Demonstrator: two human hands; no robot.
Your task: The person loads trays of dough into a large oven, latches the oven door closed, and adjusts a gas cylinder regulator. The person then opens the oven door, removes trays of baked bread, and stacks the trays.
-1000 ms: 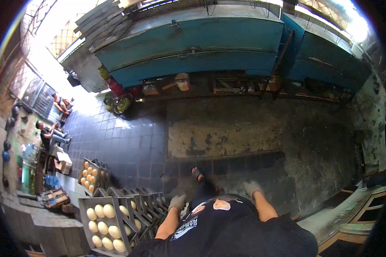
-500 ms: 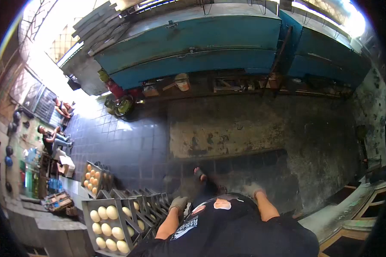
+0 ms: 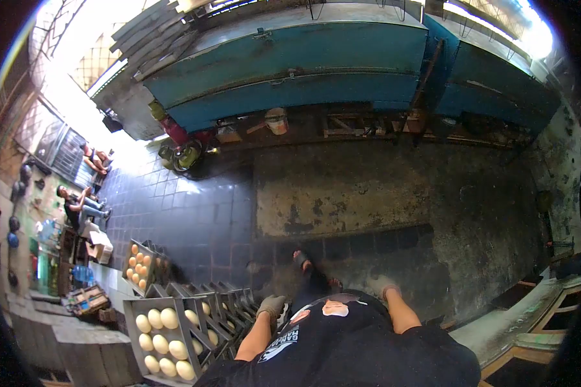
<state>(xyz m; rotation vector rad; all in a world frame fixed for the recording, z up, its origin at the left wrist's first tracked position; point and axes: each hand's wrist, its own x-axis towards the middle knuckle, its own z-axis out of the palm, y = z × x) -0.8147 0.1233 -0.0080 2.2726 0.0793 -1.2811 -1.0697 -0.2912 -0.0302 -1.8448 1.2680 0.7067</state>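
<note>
My left hand (image 3: 272, 305), in a grey work glove, is low in the view beside a row of dark metal trays (image 3: 184, 327). Its fingers point down and are partly hidden, so I cannot tell if they grip anything. Pale round buns (image 3: 161, 344) lie in the nearest tray, and more show between the trays behind it. A smaller tray of browner buns (image 3: 137, 266) stands just beyond. My right hand (image 3: 381, 284), gloved too, hangs out over the dark floor away from the trays. Motion smears its fingers; no object shows in it.
Long blue metal cabinets (image 3: 290, 61) line the far side, with a white bucket (image 3: 276, 121) beneath. Green gas cylinders (image 3: 182, 157) stand at their left end. Two people sit at far left, one person (image 3: 81, 205) near a cardboard box (image 3: 101, 247). A wooden-framed bench (image 3: 529, 335) is at right.
The view has shifted very slightly. My foot shows a little more clearly on the floor. Both hands keep nearly the same places, and a seated person at far left has moved a little.
</note>
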